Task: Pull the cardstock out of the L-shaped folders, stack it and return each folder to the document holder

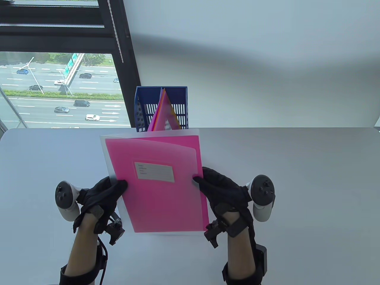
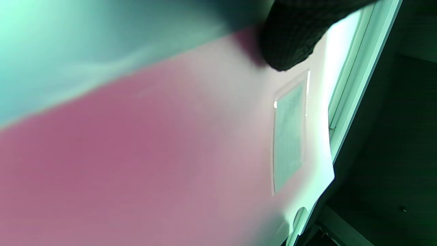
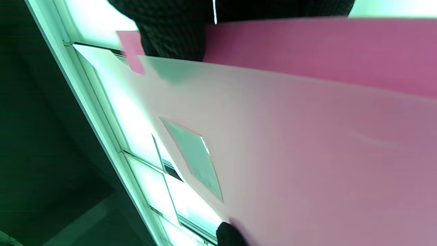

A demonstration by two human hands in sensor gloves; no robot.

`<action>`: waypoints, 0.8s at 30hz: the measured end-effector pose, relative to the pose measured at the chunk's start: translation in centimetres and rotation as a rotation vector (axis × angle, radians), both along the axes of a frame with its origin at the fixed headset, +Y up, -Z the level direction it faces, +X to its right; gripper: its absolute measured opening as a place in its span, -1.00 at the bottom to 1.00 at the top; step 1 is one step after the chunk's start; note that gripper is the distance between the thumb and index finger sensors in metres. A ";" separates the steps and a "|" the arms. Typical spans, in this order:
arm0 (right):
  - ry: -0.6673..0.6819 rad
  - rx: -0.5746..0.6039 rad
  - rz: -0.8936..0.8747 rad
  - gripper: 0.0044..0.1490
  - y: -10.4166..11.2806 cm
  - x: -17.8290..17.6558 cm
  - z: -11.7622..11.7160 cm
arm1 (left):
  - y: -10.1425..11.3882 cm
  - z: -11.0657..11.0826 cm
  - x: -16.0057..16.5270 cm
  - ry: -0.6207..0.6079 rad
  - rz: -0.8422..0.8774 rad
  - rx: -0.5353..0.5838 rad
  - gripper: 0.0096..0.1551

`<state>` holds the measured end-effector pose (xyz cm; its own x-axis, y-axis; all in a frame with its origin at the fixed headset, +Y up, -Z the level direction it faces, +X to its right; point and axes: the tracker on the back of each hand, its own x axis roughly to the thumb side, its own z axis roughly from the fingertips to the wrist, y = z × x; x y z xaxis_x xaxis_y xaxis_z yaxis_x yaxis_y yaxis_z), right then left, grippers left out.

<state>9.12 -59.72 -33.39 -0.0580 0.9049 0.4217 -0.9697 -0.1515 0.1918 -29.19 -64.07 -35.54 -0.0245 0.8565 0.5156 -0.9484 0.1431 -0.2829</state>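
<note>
A translucent L-shaped folder [image 1: 154, 181] with a label pocket [image 1: 154, 171] is held up above the table, a sheet of pink cardstock [image 1: 198, 148] inside it. My left hand [image 1: 104, 193] pinches the folder's left edge, thumb on the front. My right hand [image 1: 216, 190] pinches the right edge, where the pink cardstock [image 3: 324, 44] sticks out past the folder's front flap [image 3: 273, 136]. The left wrist view shows the folder [image 2: 170, 153] close up, with my thumb [image 2: 290, 41] on it. Behind stands the blue document holder [image 1: 161, 108] with several more coloured folders [image 1: 164, 115].
The white table [image 1: 297, 184] stretches to both sides. The document holder stands at its far edge against a white wall. A window [image 1: 59, 89] with a dark frame is at the back left.
</note>
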 end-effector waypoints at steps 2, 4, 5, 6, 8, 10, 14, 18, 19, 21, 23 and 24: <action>-0.119 0.059 0.089 -0.55 0.5 -0.1 0.5 | 0.0 0.0 0.0 0.006 -0.003 -0.002 -0.57; -0.207 0.115 0.162 -0.55 0.9 -0.2 0.9 | 0.0 0.0 0.1 0.005 0.000 -0.005 -0.57; -0.239 0.144 0.197 -0.56 1.0 -0.3 1.1 | -0.1 0.0 0.1 0.010 0.000 -0.007 -0.57; -0.247 0.156 0.209 -0.56 1.1 -0.3 1.1 | -0.1 0.0 0.1 0.013 -0.001 -0.007 -0.57; -0.266 0.172 0.241 -0.57 1.3 -0.6 1.4 | 0.0 0.0 0.0 0.013 0.000 -0.001 -0.57; -0.322 0.198 0.295 -0.57 1.4 -0.8 1.6 | 0.1 0.0 0.0 0.020 -0.009 0.005 -0.57; -0.417 0.242 0.311 -0.56 1.6 -0.4 1.9 | 0.1 0.1 -0.1 0.031 -0.014 0.010 -0.57; -0.510 0.281 0.337 -0.56 1.7 0.4 2.2 | 0.1 0.1 -0.4 0.031 0.006 0.013 -0.57; -0.533 0.289 0.333 -0.55 1.6 0.7 2.2 | 0.1 0.1 -0.4 0.021 0.006 0.012 -0.57; -0.557 0.297 0.324 -0.55 1.6 1.2 2.3 | 0.1 0.0 -0.6 0.015 0.005 0.015 -0.57; -0.584 0.299 0.322 -0.55 1.5 1.8 2.3 | 0.2 0.1 -0.7 0.025 -0.001 0.019 -0.57; -0.593 0.298 0.320 -0.55 1.5 2.0 2.3 | 0.2 0.1 -0.8 0.027 -0.002 0.019 -0.57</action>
